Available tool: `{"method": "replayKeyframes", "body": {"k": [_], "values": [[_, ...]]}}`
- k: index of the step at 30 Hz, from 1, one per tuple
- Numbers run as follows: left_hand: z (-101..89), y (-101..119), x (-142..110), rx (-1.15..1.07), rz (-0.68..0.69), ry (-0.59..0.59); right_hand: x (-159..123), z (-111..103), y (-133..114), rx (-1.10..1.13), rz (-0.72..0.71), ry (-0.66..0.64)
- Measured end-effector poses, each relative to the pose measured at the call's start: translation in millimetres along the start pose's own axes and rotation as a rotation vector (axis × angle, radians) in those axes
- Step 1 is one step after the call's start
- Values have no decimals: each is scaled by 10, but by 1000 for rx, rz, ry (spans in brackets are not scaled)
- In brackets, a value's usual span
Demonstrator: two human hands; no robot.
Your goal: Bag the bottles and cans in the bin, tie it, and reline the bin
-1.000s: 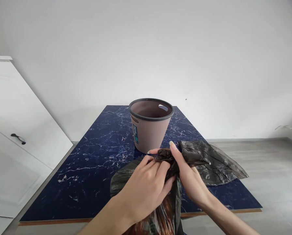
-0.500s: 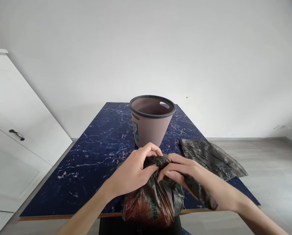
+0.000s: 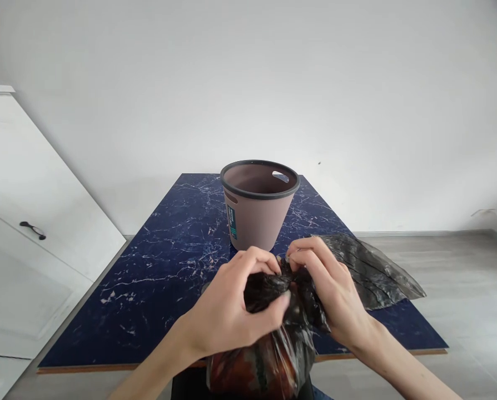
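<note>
A filled black plastic bag [image 3: 292, 339] sits at the table's near edge, with something red and green showing through its thin film. My left hand [image 3: 242, 300] grips the gathered top of the bag from the left, thumb and fingers curled around the bunched plastic. On the other side my right hand [image 3: 329, 280] is closed on the twisted neck, its fingertips close to the left ones. Whether the neck forms a knot is hidden by the fingers. Just beyond the hands stands a mauve bin [image 3: 259, 222], upright, with a dark rim and a label.
The blue marbled table [image 3: 148, 278] lies under everything. Another black plastic bag [image 3: 373, 272] lies flat at its right edge, partly overhanging. A white cabinet [image 3: 31, 266] stands at left, and a white wall [image 3: 248, 83] rises behind the table.
My right hand has moved up and slightly right, and its fingers now pinch higher on the neck. The loose twisted tail that hung below that hand no longer shows there.
</note>
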State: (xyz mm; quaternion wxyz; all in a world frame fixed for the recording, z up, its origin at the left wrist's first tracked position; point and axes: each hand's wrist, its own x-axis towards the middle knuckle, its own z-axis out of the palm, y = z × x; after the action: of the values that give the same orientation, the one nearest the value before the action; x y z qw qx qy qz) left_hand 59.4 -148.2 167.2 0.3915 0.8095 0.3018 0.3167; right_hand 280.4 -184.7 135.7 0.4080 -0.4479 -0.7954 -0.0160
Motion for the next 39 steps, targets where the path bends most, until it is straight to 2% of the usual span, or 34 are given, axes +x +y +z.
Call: {"method": "replayKeyframes", "body": {"k": [4,9,14,18,23,29,33,39], "values": [[45,-7,-30,-74,-10,-53,3,62,-26,-70,74,112],[49,-6,87,-256,-116,64,5,137,7,-116,58,146],[58,23,241,-244,-176,46,78,188,33,-139,-37,225],[36,37,325,-179,-110,-26,103,197,58,-31,-5,266],[-10,14,367,-115,-83,-36,112,148,62,-57,-39,207],[-52,-47,369,-6,44,95,121,32,25,-234,-173,3],[-103,-85,361,12,-14,99,76,-17,7,-290,-234,-99],[-216,-270,309,75,-126,113,-64,-26,14,-312,-199,-138]]}}
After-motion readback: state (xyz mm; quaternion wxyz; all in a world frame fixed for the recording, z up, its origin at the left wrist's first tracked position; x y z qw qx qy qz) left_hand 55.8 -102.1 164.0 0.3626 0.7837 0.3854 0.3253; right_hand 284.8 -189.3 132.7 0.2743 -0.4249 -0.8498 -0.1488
